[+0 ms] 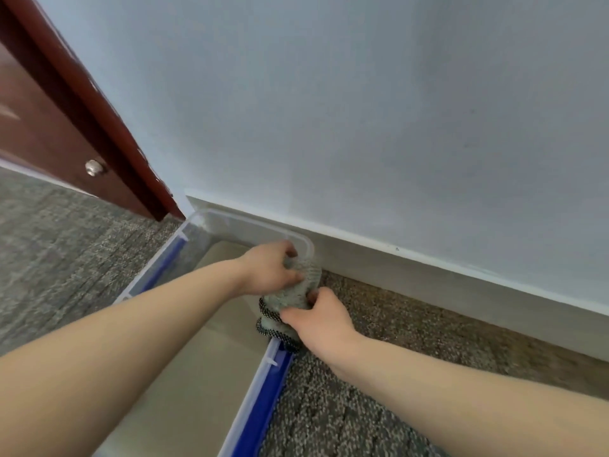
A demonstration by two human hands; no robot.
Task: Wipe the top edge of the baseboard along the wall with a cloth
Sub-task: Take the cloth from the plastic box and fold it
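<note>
Gripping the cloth [294,300] in left hand [268,270] and right hand [321,319] over a bin [260,407], apparently bunching it for the baseboard [428,285].

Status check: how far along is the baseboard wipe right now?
Done: the cloth is picked up. In hand: the left hand and right hand both grip it, bunched, over the rim of the clear bin, not touching the baseboard. Left: the wipe along the baseboard's top edge. No stretch looks clearly wiped, so I'd treat all of it as pending.
</note>
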